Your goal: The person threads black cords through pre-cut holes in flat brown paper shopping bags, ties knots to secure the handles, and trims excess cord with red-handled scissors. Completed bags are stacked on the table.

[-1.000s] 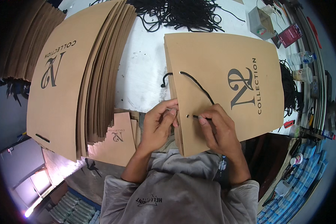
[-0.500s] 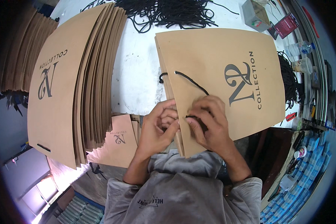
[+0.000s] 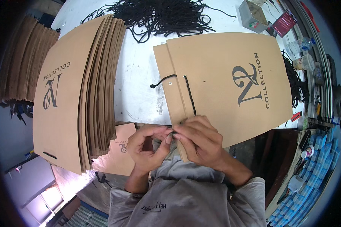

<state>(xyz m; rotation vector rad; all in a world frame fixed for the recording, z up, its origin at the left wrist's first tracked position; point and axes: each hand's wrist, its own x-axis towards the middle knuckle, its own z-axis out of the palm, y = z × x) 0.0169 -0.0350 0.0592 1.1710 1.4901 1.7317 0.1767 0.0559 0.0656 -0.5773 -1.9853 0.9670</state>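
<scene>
A flat brown paper bag (image 3: 216,87) with dark printing lies in front of me, its mouth toward the left. Through an eyelet in its top panel runs a black cord (image 3: 190,96), slanting down to my right hand (image 3: 202,140). That hand is closed, thumb and fingers pinching the cord's end at the bag's near edge. Fingertips of my left hand (image 3: 149,147) meet it there, closed on the same end, just off the bag's mouth. A second cord piece (image 3: 163,80) with a knotted end sticks out between the panels, over the lower panel and its bare eyelet.
A thick stack of brown bags (image 3: 68,90) stands at the left, another stack (image 3: 19,64) beyond it. Black cords (image 3: 163,17) lie heaped at the far edge, more cords (image 3: 294,79) at the right. A grey box (image 3: 252,17) and plastic bottle (image 3: 301,45) stand far right.
My hands have come slightly nearer and left, drawing the cord end past the bag's mouth. The bag's panels have slid apart, baring the lower panel's eyelet and the knotted cord end.
</scene>
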